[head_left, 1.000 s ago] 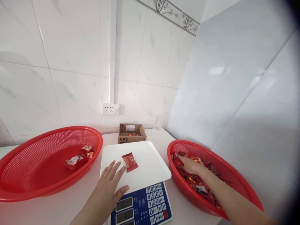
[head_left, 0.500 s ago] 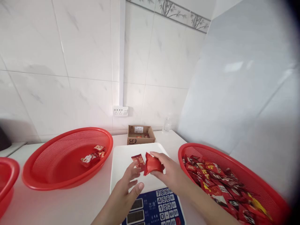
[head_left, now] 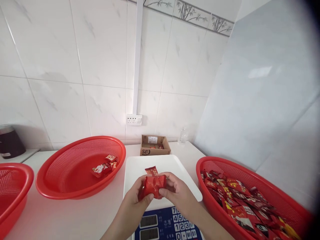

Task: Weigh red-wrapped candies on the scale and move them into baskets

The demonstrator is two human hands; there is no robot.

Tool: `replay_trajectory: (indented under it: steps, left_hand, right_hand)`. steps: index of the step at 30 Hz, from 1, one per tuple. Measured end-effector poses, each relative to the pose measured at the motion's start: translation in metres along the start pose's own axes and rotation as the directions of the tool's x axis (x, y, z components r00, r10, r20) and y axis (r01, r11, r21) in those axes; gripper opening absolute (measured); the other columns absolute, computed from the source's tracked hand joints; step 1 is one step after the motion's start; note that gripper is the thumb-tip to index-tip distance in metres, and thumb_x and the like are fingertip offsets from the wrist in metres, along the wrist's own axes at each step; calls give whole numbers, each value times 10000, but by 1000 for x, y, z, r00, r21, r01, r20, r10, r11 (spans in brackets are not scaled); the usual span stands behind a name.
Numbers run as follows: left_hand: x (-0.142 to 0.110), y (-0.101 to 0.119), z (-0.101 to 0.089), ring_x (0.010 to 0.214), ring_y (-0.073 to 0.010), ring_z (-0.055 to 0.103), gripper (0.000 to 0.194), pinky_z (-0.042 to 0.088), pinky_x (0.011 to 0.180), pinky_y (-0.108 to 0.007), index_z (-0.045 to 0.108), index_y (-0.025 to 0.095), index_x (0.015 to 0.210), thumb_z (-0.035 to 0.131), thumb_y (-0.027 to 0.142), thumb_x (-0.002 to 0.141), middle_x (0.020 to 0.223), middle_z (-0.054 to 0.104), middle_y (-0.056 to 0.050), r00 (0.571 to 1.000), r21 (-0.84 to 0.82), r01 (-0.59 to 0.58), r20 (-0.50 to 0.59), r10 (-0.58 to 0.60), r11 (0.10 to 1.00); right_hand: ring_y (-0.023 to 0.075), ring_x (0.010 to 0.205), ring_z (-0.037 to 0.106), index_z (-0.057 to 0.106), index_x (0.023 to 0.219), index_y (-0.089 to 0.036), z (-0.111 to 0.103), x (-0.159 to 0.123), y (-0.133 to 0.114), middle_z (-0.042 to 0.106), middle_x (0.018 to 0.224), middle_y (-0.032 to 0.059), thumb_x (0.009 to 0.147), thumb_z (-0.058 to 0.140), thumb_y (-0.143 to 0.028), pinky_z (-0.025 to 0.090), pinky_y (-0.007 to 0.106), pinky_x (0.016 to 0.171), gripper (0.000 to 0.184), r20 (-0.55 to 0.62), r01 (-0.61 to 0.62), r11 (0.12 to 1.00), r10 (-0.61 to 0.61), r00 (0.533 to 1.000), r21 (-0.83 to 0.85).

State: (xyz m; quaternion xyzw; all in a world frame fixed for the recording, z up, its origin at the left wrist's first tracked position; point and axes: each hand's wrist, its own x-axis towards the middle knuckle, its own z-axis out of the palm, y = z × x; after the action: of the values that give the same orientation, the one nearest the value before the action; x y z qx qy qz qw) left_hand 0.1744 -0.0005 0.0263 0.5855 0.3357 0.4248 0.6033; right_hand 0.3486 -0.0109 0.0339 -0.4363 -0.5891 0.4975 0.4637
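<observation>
Both hands meet over the white pan (head_left: 180, 166) of a blue-faced scale (head_left: 170, 223). My left hand (head_left: 136, 203) and my right hand (head_left: 178, 193) pinch the two ends of a red snack packet (head_left: 154, 186) held just above the pan. A second red packet (head_left: 151, 171) lies on the pan right behind it. To the right, a red mesh basket (head_left: 212, 163) is filled with several red packets (head_left: 240, 200). On the left, another red mesh basket (head_left: 75, 160) holds a few packets (head_left: 103, 166).
Part of a third red basket (head_left: 15, 180) shows at the far left edge, with a dark pot (head_left: 10, 143) behind it. A small cardboard box (head_left: 155, 149) and a clear bottle (head_left: 183, 135) stand by the tiled wall, under a wall socket (head_left: 134, 119).
My right hand left the right basket with a red packet and brought it over the pan. My left hand rose from the pan and took hold of the packet's other end.
</observation>
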Motion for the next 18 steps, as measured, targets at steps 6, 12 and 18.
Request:
replay_trajectory:
  steps: [6,12,18]
  left_hand:
    - [3,-13,-5,1080,-205,580,336,463,960,-380,546,255,1152,533,285,818,1184,617,-64,986,365,-109,-79,148,925]
    - [9,-25,-21,1218,-247,510,350,465,989,-462,605,265,1120,383,162,871,1259,594,-69,925,825,-222,9,381,519]
    - [4,-16,-24,1365,-352,298,490,341,1065,-583,548,319,1251,601,229,771,1439,432,-62,986,921,-163,141,87,353]
  right_hand:
    - [200,885,615,585,855,-233,3,-4,-1,681,918,23,820,576,-292,466,368,846,68,-161,82,909,-161,974,-408]
    - [217,1173,531,620,1107,-257,-4,-5,0,604,1246,55,862,474,-245,394,412,1019,285,7,159,726,-209,978,-669]
    - [244,1279,446,576,1245,-255,-69,-23,4,508,1382,57,864,435,-388,331,430,1084,427,-197,-114,522,-105,975,-845]
